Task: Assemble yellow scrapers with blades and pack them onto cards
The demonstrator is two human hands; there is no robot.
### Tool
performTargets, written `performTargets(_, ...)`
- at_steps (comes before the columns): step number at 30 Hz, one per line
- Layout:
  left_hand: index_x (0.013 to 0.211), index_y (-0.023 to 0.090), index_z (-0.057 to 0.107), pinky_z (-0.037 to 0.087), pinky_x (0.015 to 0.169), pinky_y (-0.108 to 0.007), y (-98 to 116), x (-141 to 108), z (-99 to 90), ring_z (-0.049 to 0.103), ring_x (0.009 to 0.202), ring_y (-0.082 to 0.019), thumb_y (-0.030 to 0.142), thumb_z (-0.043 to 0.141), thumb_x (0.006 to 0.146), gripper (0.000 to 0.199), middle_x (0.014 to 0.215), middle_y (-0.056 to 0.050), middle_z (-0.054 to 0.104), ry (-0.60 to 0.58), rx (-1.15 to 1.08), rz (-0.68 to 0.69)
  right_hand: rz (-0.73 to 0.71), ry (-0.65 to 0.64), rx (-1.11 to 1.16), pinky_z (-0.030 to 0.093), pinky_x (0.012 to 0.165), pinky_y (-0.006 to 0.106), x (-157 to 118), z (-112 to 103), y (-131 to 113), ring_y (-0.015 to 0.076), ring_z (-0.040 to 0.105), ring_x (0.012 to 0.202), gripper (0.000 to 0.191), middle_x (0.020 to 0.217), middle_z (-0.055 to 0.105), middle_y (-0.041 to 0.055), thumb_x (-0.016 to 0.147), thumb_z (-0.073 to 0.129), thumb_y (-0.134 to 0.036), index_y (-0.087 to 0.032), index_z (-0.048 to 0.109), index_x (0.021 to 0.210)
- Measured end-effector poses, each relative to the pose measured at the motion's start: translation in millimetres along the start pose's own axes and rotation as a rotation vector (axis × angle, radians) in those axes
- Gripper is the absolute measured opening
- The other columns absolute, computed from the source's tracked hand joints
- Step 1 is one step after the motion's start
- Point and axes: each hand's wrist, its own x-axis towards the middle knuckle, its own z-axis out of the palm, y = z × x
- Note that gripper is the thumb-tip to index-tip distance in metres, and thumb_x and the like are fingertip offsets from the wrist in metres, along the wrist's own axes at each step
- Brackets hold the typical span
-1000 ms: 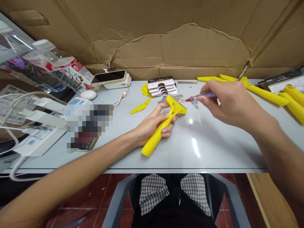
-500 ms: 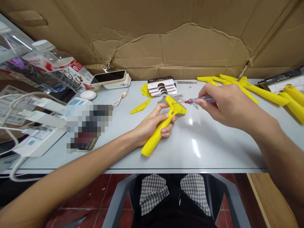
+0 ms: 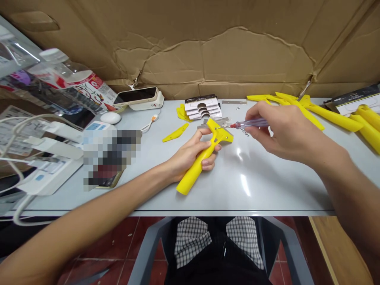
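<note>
My left hand is wrapped round a yellow scraper, tilted with its forked head away from me. Two small screws show in that head. In my right hand is a screwdriver with a clear purplish handle and a red collar, pinched between thumb and fingers. Its tip meets the left screw of the scraper head. Loose screws lie just beyond the screwdriver. Behind the head are flat metal blades, partly hidden. A loose yellow cover plate rests left of the scraper.
Small blade packets are stacked at the back. More yellow scrapers lie at the right beside a black-and-white box. On the left are a phone, a power strip, cables and plastic bottles. A cardboard sheet stands behind.
My right hand and the screwdriver's handle have shifted slightly left and up, with the tip still at the left screw. My left hand and the scraper have stayed put.
</note>
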Motion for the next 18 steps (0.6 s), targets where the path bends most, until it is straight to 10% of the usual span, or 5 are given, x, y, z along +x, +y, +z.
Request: performTargets(18,0.127,0.032,0.037,0.041,0.05,-0.02,-0.1,-0.3,0.5,0.05,0.048,-0.006,0.018,0.055,0.105,0.032,0.096,-0.001,0.069,0.004,0.013,-0.017,0.04,0.023,-0.034,0.042,0.067,0.041,0.6,0.4,-0.1,0.0283,0.066,0.07,0.022,0.083,0.077,0.0075,0.104,0.057,-0.039,-0.024,0.072,0.112)
